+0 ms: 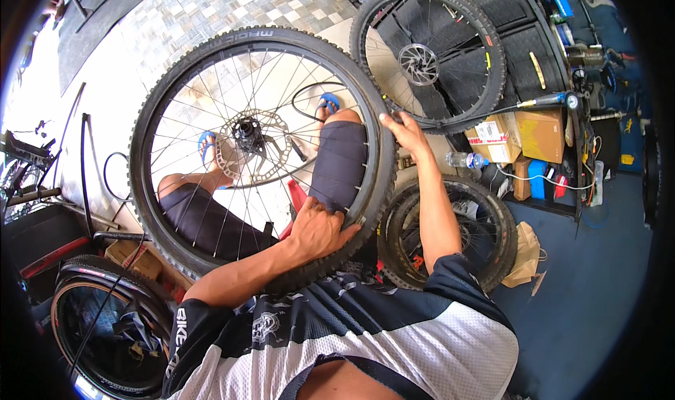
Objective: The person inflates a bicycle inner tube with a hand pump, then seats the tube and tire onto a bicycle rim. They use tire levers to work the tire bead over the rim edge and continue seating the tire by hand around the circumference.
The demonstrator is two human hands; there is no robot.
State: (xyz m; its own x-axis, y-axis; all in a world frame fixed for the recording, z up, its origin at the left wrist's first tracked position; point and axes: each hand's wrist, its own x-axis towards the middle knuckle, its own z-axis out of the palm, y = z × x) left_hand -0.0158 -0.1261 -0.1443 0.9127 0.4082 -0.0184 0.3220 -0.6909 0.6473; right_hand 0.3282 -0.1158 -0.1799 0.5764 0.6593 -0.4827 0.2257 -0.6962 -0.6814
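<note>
A mountain bike wheel with a knobbly black tyre [143,136] stands tilted across my lap. Its spokes run to a black hub [247,134] with a silver disc brake rotor around it. My left hand [320,231] is at the near right part of the wheel, fingers curled over the inner edge of the rim and thumb pressed along the tyre's side. Higher up on the right, my right hand [408,136] grips the tyre, its thumb on the sidewall. Its other fingers are partly hidden, and I cannot see whether a small tool is under them.
Another wheel [357,37] with a rotor leans at the far right. More wheels lie by my right side [508,242] and at the near left [60,315]. A floor pump [548,101], cardboard boxes [541,134], a plastic bottle [466,160] and a paper bag [526,256] sit on the right.
</note>
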